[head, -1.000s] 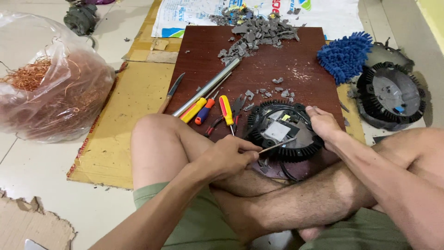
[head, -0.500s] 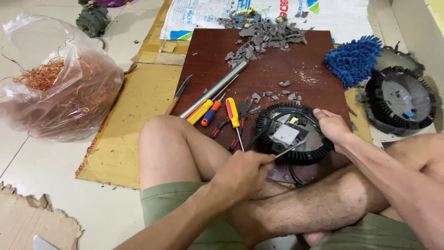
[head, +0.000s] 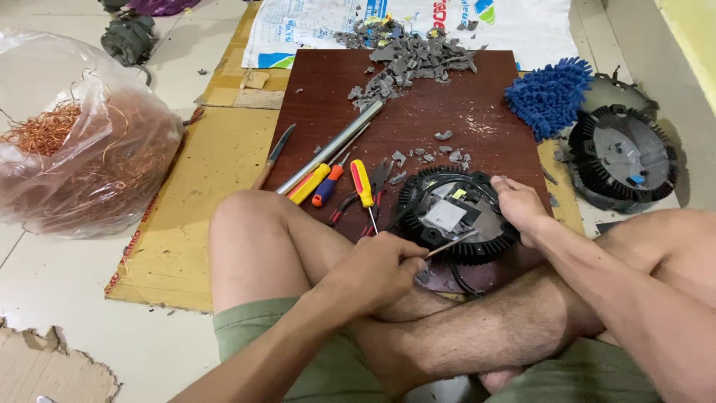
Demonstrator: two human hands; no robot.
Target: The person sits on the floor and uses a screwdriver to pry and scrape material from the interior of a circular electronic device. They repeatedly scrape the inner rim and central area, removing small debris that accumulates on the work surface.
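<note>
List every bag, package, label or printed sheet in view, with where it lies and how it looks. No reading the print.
Printed woven sack: flat at the top, under the board's far edge; white with blue, red and green print.
Clear plastic bag: far left on the floor; bulging, full of copper wire.
Cardboard sheet: under the brown board; yellowish, red print along its left edge.
Small label: on the round black part; pale grey rectangle.

Round black finned unit (head: 456,216) flat on board, thin tool (head: 447,245) across it.

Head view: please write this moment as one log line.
left hand: holds thin tool | right hand: steadies black round unit | surface: brown board
</note>
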